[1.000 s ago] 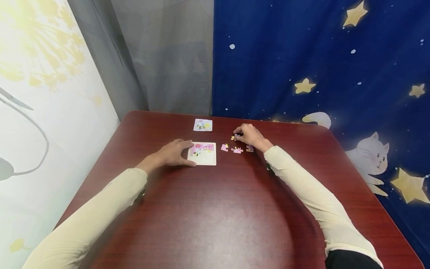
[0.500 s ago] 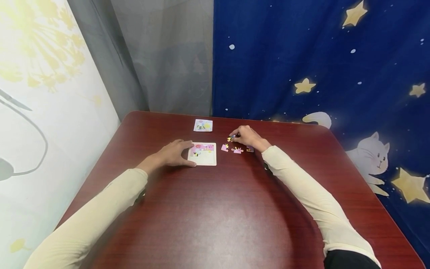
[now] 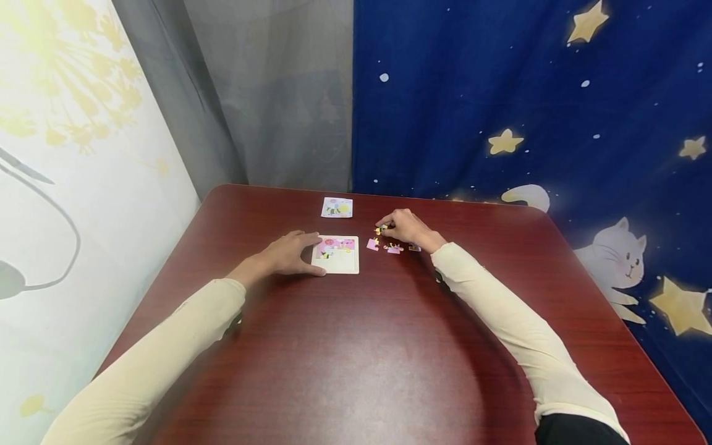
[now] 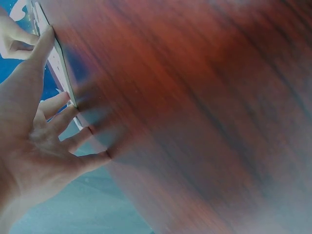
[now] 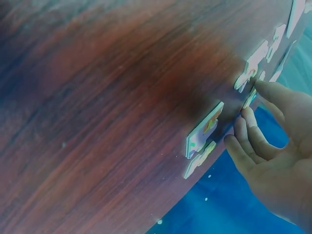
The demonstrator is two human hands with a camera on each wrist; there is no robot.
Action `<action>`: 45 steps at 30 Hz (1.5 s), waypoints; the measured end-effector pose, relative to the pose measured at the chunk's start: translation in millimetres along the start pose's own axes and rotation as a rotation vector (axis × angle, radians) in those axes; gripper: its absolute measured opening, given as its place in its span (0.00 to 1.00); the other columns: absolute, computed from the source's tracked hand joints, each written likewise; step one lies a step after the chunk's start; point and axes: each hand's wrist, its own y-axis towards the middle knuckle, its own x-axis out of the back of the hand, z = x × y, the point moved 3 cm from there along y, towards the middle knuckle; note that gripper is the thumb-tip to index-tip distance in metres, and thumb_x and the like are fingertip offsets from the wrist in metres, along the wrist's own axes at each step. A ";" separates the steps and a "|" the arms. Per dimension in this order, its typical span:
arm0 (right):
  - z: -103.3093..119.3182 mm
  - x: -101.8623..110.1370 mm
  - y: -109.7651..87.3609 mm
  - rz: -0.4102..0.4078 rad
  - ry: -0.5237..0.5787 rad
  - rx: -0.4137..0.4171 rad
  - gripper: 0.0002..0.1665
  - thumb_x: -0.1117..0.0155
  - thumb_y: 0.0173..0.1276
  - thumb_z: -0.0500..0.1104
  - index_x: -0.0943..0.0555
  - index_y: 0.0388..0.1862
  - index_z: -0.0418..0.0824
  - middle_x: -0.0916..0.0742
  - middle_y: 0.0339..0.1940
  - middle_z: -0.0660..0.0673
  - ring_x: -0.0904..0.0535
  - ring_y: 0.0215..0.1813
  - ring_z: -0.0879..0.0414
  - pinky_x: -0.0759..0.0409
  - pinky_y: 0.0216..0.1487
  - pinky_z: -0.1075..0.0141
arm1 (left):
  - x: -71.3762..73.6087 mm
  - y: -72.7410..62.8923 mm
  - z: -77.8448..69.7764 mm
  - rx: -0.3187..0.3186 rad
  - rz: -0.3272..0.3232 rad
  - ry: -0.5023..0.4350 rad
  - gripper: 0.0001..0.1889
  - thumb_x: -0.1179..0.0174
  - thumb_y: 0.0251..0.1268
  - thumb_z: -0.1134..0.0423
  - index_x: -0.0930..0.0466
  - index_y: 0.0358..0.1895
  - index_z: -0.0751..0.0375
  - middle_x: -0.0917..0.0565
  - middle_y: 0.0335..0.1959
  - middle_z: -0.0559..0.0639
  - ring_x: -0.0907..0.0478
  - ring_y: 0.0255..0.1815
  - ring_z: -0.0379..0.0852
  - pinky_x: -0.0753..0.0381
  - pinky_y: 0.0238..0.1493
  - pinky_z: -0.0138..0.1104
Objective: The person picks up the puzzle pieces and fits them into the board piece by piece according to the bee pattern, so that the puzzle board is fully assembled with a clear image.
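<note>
A small white-framed puzzle tray (image 3: 346, 266) lies mid-table with pink pieces fitted across its upper part and bare white below. My left hand (image 3: 285, 253) rests at its left side, fingers spread and straight, with the thumb at the lower edge and the index finger near the upper left corner. To the right, my right hand (image 3: 408, 227) pinches a yellow and black puzzle piece (image 5: 250, 99) between thumb and fingertips, close over the table. Loose pink puzzle pieces (image 3: 394, 249) lie in front of that hand, one of them (image 3: 372, 245) nearest the tray.
A square picture card (image 3: 337, 208) with a bee on it lies behind the tray. The dark red table (image 3: 345, 358) reaches back to a grey curtain (image 3: 278, 99) and a blue star-printed curtain (image 3: 434, 99). More puzzle pieces (image 5: 204, 130) lie below the right hand in the right wrist view.
My right hand has shifted a little left and toward me, bringing the pinched puzzle piece with it. My left hand and the tray have stayed in place.
</note>
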 end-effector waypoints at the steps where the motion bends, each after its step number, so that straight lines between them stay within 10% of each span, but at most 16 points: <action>1: -0.2 0.1 -0.2 -0.003 -0.001 0.003 0.16 0.29 0.72 0.41 0.11 0.58 0.44 0.10 0.55 0.46 0.20 0.48 0.53 0.20 0.54 0.56 | 0.2 0.0 -0.4 0.002 0.002 -0.001 0.51 0.26 0.55 0.34 0.32 0.78 0.57 0.34 0.80 0.57 0.42 0.80 0.65 0.37 0.72 0.64; 20: 11.8 5.2 -6.4 -0.064 0.000 0.181 0.16 0.30 0.74 0.39 0.11 0.58 0.41 0.10 0.54 0.43 0.18 0.60 0.50 0.22 0.63 0.54 | 2.4 -3.2 -2.9 0.015 0.008 0.002 0.51 0.27 0.55 0.33 0.32 0.78 0.58 0.34 0.80 0.58 0.42 0.80 0.64 0.36 0.71 0.65; 45: 60.8 -10.8 -10.4 0.005 0.032 0.220 0.17 0.30 0.74 0.42 0.12 0.60 0.41 0.12 0.54 0.43 0.18 0.53 0.52 0.18 0.53 0.62 | 0.9 -3.0 -0.2 0.025 0.016 0.001 0.52 0.28 0.54 0.30 0.32 0.79 0.56 0.34 0.80 0.56 0.42 0.80 0.63 0.36 0.72 0.63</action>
